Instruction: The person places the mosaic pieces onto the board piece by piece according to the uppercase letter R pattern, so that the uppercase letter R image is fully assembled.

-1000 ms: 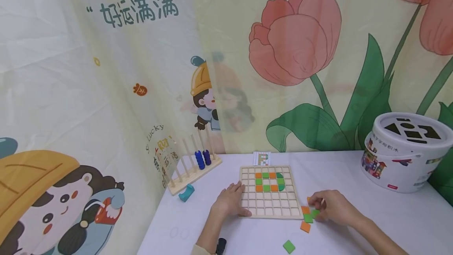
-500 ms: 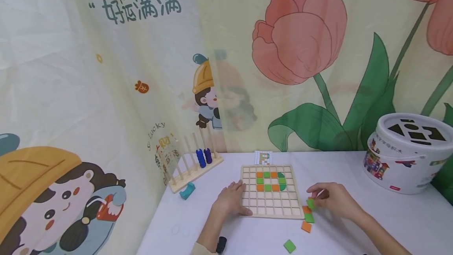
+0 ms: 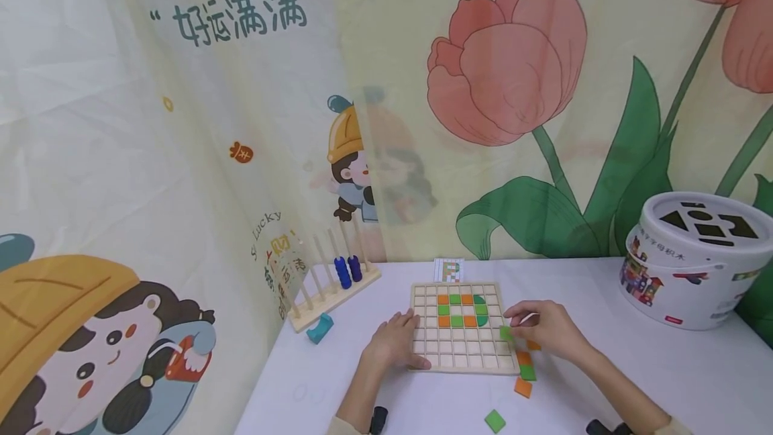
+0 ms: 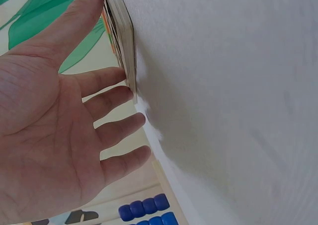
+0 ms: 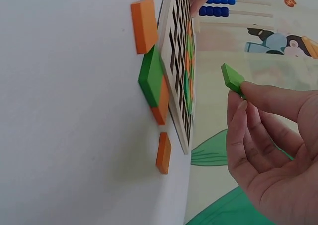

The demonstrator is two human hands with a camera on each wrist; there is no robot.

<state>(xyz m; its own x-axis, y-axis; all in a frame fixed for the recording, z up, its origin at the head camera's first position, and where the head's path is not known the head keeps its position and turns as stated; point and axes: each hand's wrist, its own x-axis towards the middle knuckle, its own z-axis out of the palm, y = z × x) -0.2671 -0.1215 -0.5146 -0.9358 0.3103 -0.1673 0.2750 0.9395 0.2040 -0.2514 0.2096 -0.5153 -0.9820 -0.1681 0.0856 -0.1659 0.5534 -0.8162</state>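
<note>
A wooden grid board [image 3: 447,348] lies flat on the table, with orange and green tiles and dark green rounded pieces set in its upper middle as a ring. My left hand [image 3: 391,343] rests along the board's left edge, its fingers spread and fairly straight; the left wrist view shows the fingertips touching the side. Between thumb and fingers my right hand [image 3: 549,329] pinches a light green square tile [image 5: 231,79], held up over the board's right edge. Just right of the board lie loose orange tiles [image 5: 144,26] and a green tile [image 5: 151,76].
Nearer the front is another green tile [image 3: 494,421]. A small pattern card [image 3: 449,270] lies behind the board. To the left are a peg rack [image 3: 335,297] with blue beads and a teal curved block [image 3: 320,328]. A white bucket [image 3: 688,274] stands back right.
My right hand has picked the green tile up from the loose pile and carried it left, to the board's right edge. The left hand stays against the board.
</note>
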